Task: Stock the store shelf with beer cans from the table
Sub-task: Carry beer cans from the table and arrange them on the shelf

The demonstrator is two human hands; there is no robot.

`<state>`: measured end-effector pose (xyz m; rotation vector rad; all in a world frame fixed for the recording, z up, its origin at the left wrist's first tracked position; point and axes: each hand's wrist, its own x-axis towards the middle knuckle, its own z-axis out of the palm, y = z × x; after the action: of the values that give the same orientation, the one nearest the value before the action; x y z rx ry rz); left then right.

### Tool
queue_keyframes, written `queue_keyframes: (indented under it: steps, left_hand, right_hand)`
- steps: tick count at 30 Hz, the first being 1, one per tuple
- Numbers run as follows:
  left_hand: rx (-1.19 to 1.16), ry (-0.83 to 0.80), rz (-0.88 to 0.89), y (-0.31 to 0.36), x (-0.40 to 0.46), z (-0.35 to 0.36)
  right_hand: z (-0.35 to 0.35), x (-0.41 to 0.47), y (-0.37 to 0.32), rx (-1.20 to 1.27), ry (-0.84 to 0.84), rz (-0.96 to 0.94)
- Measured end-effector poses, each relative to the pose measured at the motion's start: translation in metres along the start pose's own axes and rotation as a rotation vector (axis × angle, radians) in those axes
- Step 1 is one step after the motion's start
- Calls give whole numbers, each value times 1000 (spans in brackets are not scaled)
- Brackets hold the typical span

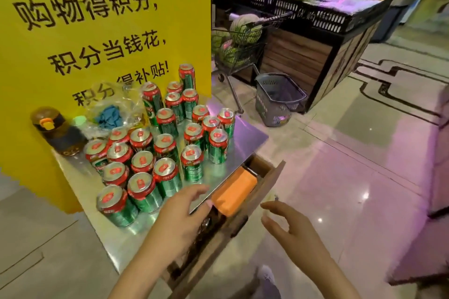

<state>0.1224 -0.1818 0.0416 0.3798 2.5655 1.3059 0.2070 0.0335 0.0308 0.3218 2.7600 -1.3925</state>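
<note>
Several green beer cans (167,175) with red tops stand upright in loose clusters on a shiny metal table (245,136). My left hand (181,216) hovers over the table's front edge, fingers apart, just right of the nearest cans and touching none of them. My right hand (289,228) is out past the table over the floor, fingers spread and holding nothing. No store shelf is visible.
An open wooden drawer (264,192) under the table holds an orange pad (234,193). A dark bottle (57,131) and a plastic bag (114,109) lie at the table's back by a yellow sign (97,19). A grey basket (279,99), a cart of watermelons (239,43) and a fruit stand (323,39) lie beyond.
</note>
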Motion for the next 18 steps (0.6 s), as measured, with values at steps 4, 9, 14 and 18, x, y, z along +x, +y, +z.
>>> queue_keyframes:
  steps: [4,9,14,18]
  left_hand:
    - [-66,115,-123,13,54,19]
    - [-102,306,-308,30,95,22]
    - [-87,453,-416,30,124,10]
    - [-77,560,-484,19,159,-17]
  right_hand:
    - [-43,84,23,10,-72,-41]
    - [-92,179,27,83,-147,-124]
    - [-97,280,21,48,-241,-195]
    - [-73,355,-9,20,-354,-312]
